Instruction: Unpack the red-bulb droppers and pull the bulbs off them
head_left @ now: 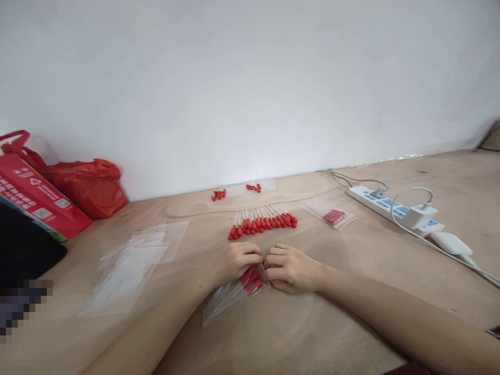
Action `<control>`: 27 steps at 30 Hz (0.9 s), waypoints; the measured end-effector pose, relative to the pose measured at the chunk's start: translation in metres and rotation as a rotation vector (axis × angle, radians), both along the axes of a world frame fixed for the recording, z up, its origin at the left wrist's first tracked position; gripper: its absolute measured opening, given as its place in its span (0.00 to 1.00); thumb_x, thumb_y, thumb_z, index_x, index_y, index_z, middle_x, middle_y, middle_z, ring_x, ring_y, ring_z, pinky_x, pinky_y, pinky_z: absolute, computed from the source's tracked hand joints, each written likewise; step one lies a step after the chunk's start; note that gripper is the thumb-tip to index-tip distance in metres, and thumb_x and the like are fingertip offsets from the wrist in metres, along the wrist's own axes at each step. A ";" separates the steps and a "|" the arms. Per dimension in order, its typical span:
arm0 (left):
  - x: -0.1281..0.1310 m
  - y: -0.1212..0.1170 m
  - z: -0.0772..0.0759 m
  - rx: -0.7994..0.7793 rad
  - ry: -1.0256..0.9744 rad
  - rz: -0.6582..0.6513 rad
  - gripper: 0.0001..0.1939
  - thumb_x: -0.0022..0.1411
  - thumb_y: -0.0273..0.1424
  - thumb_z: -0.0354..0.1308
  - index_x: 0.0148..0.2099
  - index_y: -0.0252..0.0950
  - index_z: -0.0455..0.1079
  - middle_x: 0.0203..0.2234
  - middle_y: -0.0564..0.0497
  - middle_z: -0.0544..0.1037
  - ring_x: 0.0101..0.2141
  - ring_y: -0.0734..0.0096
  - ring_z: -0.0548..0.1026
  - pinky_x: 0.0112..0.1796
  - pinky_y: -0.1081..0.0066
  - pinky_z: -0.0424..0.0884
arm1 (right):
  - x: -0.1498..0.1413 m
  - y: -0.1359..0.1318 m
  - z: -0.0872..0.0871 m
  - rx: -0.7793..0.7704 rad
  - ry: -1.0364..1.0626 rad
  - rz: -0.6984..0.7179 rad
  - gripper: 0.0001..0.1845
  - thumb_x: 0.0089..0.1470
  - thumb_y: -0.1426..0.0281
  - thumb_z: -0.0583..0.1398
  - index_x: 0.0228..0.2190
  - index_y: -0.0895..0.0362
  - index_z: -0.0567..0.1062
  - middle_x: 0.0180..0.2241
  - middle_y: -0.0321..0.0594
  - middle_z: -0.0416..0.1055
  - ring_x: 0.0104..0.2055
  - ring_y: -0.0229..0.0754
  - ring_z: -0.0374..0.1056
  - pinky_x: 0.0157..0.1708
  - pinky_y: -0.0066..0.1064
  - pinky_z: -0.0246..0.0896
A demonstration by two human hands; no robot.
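One brown table [273,338] spans the scene. At its near middle, the left hand [239,260] and right hand [291,268], both curled, grip the far-right end of a clear bag [226,303] holding red-bulbed droppers [252,281]. Just beyond lies a row of loose droppers [265,224]; farther off, small red pieces [219,195].

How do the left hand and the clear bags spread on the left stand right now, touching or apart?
Apart: the head view shows a strip of tabletop between the left hand and the clear bags.

Hands [239,260] & forearms [355,291] are bare, w/ bit of dk maroon clothing [406,370] at btm edge.
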State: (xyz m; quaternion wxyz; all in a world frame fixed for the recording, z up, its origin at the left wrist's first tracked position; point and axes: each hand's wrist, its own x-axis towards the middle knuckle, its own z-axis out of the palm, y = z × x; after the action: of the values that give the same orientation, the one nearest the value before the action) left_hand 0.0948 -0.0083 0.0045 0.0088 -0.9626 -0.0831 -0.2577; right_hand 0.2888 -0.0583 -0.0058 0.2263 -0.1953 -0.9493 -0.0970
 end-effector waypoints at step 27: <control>0.001 -0.003 0.004 -0.036 -0.116 -0.047 0.14 0.63 0.27 0.43 0.30 0.34 0.69 0.28 0.48 0.74 0.28 0.77 0.71 0.30 0.77 0.65 | 0.002 0.006 -0.008 0.068 0.164 0.003 0.09 0.52 0.73 0.50 0.22 0.56 0.64 0.20 0.34 0.60 0.27 0.36 0.54 0.29 0.29 0.44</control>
State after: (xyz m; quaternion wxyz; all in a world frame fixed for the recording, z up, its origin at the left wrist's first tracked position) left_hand 0.0954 -0.0111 0.0089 -0.0196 -0.9477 -0.0655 -0.3117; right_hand 0.2911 -0.0527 -0.0139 0.3100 -0.1934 -0.9240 -0.1125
